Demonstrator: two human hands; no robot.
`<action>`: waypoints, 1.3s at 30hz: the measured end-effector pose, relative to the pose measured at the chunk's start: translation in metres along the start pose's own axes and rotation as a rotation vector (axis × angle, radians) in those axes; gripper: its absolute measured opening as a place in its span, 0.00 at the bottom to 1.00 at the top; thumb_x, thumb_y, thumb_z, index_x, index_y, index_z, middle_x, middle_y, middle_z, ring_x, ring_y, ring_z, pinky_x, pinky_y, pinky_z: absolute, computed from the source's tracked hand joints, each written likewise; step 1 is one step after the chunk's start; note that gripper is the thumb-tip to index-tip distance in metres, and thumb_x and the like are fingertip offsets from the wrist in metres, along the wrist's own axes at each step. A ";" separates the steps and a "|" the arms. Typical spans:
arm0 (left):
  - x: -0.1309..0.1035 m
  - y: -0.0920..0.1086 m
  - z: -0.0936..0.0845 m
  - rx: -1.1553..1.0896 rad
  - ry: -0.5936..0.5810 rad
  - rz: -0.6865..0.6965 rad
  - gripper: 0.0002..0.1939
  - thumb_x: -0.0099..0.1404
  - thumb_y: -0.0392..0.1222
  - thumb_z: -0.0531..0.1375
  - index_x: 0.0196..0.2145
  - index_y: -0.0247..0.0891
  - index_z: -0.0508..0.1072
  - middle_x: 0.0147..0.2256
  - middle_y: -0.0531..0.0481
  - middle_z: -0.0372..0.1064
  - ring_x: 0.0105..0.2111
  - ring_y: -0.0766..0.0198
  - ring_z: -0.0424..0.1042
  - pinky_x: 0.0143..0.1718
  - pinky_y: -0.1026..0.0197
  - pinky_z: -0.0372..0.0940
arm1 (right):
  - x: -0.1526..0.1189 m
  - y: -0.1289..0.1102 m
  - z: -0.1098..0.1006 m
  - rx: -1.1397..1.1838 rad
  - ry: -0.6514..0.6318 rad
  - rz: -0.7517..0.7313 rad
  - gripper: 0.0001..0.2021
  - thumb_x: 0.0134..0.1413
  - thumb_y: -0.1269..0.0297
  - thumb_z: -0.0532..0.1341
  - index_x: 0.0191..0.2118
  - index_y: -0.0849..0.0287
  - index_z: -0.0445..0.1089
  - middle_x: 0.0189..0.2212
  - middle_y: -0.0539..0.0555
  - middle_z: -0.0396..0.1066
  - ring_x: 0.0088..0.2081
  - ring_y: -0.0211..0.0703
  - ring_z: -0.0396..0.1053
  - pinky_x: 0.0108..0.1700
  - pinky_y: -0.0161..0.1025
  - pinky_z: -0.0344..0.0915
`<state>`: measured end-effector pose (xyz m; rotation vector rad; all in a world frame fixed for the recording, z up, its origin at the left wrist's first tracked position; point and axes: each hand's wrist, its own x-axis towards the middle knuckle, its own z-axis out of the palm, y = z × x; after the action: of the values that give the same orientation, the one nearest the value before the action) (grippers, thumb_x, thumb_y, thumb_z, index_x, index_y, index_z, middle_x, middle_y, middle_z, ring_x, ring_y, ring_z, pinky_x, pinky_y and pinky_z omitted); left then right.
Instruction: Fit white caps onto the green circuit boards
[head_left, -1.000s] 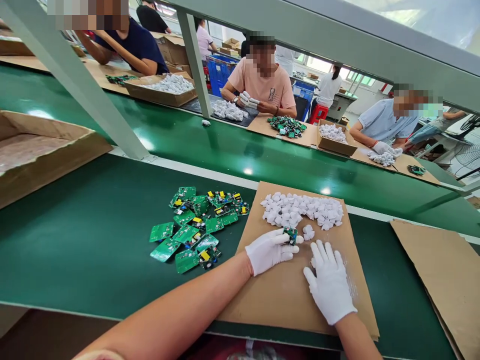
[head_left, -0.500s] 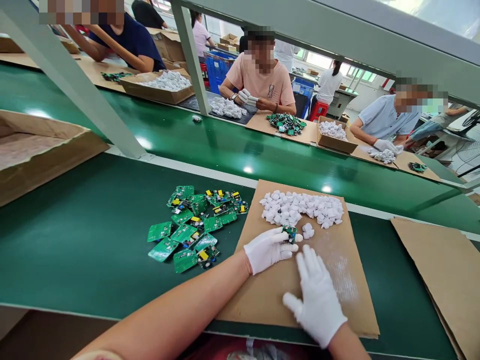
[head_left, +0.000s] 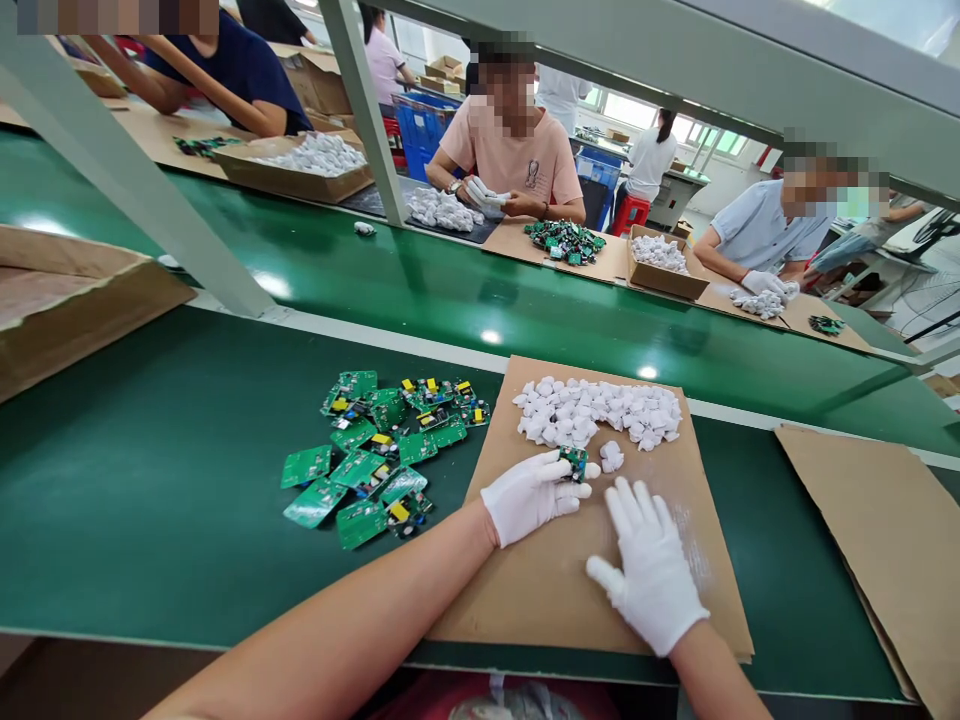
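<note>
White-gloved, my left hand (head_left: 534, 496) grips a small green circuit board (head_left: 574, 463) between its fingers, above the cardboard sheet (head_left: 525, 600). My right hand (head_left: 654, 570), gloved too, lies palm down over the same sheet with its fingers spread and holds nothing. Just beyond the held board sits one small white wrapped piece (head_left: 612, 457). Behind it spreads a heap of similar white pieces (head_left: 600, 408). To the left of the cardboard, several green circuit boards (head_left: 360, 468) with yellow and black parts are strewn on the green table (head_left: 150, 490).
An open cardboard box (head_left: 75, 300) stands at the left, beside a slanted metal post (head_left: 150, 150). Flat cardboard (head_left: 885, 530) lies at the right. Across the green belt (head_left: 420, 290), several people sit with boards and white pieces; one person wears a pink shirt (head_left: 536, 165).
My right hand has slid a little to the right, away from my left hand. The left keeps hold of the circuit board. The whole view has shifted slightly.
</note>
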<state>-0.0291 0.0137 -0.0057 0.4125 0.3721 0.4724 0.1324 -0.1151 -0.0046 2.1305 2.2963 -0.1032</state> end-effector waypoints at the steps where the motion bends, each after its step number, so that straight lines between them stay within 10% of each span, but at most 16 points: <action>1: 0.000 0.000 0.000 0.004 0.003 -0.002 0.10 0.60 0.36 0.57 0.41 0.34 0.67 0.47 0.40 0.67 0.36 0.63 0.72 0.34 0.64 0.64 | 0.001 0.002 0.000 -0.014 0.019 0.053 0.38 0.48 0.50 0.56 0.62 0.63 0.48 0.63 0.59 0.44 0.63 0.61 0.37 0.59 0.57 0.37; 7: 0.000 0.000 0.002 -0.002 0.004 0.001 0.10 0.60 0.35 0.57 0.41 0.34 0.68 0.47 0.40 0.67 0.35 0.63 0.73 0.34 0.64 0.64 | -0.002 -0.004 0.000 0.025 -0.020 -0.109 0.45 0.42 0.46 0.60 0.63 0.60 0.43 0.64 0.58 0.39 0.63 0.60 0.38 0.60 0.55 0.39; 16: 0.001 -0.001 0.001 -0.005 0.008 0.001 0.11 0.60 0.39 0.58 0.41 0.34 0.68 0.48 0.39 0.66 0.35 0.62 0.73 0.33 0.63 0.64 | 0.019 0.038 0.001 -0.004 0.290 0.127 0.18 0.54 0.64 0.54 0.50 0.59 0.68 0.54 0.60 0.61 0.57 0.59 0.53 0.54 0.53 0.53; 22: 0.001 -0.003 0.001 0.031 0.015 0.018 0.13 0.59 0.41 0.58 0.42 0.33 0.68 0.48 0.37 0.66 0.36 0.60 0.73 0.36 0.61 0.64 | 0.030 0.017 -0.014 0.718 0.392 0.251 0.20 0.54 0.62 0.56 0.53 0.59 0.63 0.34 0.55 0.73 0.34 0.43 0.69 0.38 0.41 0.66; 28: 0.002 -0.004 0.005 0.087 -0.011 0.053 0.16 0.57 0.41 0.61 0.43 0.36 0.67 0.44 0.39 0.68 0.34 0.61 0.73 0.36 0.62 0.63 | 0.043 -0.004 -0.021 1.283 0.442 0.329 0.13 0.53 0.55 0.58 0.34 0.60 0.71 0.24 0.52 0.74 0.23 0.38 0.68 0.27 0.36 0.66; 39: 0.003 -0.010 0.010 0.231 0.166 0.110 0.19 0.53 0.41 0.64 0.42 0.33 0.70 0.43 0.38 0.69 0.38 0.58 0.72 0.37 0.61 0.64 | 0.041 -0.006 -0.007 0.849 0.571 0.161 0.09 0.53 0.63 0.58 0.39 0.58 0.71 0.37 0.57 0.75 0.36 0.45 0.72 0.36 0.41 0.68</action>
<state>-0.0190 0.0041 -0.0026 0.6223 0.5691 0.5755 0.1237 -0.0742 0.0008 3.0697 2.6694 -0.6539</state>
